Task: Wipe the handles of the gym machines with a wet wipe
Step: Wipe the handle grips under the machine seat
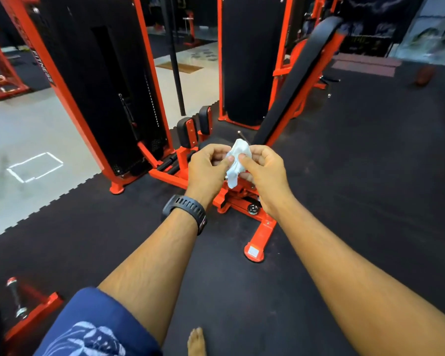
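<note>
Your left hand [208,167] and right hand [263,168] both pinch the crumpled white wet wipe [237,161] between thumbs and curled fingers, holding it in mid-air above the red frame [261,231] of a gym machine, whose black seat back [296,75] slants up behind, over the dark rubber floor [357,176].

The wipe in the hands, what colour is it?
White. The wipe shows best in the head view, the only one here.

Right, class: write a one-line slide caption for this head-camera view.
Left hand and right hand pinch a crumpled white wet wipe in front of an orange gym machine.
</note>
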`<state>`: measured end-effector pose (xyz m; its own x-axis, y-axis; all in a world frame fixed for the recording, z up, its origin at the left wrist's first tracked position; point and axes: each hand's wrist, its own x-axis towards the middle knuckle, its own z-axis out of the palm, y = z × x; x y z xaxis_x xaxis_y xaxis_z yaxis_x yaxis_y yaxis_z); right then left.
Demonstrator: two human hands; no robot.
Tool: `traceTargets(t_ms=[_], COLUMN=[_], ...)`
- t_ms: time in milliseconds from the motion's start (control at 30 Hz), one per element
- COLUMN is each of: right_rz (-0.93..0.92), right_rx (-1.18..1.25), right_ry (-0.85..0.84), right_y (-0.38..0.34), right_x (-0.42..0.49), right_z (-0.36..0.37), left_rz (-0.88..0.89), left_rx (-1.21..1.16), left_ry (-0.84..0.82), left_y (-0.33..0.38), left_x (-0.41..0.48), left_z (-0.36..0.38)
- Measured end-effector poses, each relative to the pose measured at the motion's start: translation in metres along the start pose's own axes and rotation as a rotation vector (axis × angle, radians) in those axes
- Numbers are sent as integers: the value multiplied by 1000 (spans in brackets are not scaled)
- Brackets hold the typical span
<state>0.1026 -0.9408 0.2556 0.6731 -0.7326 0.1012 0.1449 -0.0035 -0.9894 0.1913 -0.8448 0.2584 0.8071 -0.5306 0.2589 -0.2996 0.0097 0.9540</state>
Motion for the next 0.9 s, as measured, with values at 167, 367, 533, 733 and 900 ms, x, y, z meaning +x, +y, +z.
traceTargets(t_ms=[167,367,533,733,900], right_rz=[-8,38,136,240,273], right_rx=[-4,-56,-66,-150,-326], right_ry=[8,52,79,79,153], right_y=[43,95,159,264,352], right_x=[107,223,313,422,480], right_z=[57,113,137,148,153], left_rz=[-4,-75,-158,-291,-381], left_rx=[49,80,134,177,298], left_ry=[-31,-68,-112,-161,-263], left_y=[-59,-134,-209,-322,-406], left_x=[119,235,321,416,461], left_z=[-28,-45,-36,-16,-3])
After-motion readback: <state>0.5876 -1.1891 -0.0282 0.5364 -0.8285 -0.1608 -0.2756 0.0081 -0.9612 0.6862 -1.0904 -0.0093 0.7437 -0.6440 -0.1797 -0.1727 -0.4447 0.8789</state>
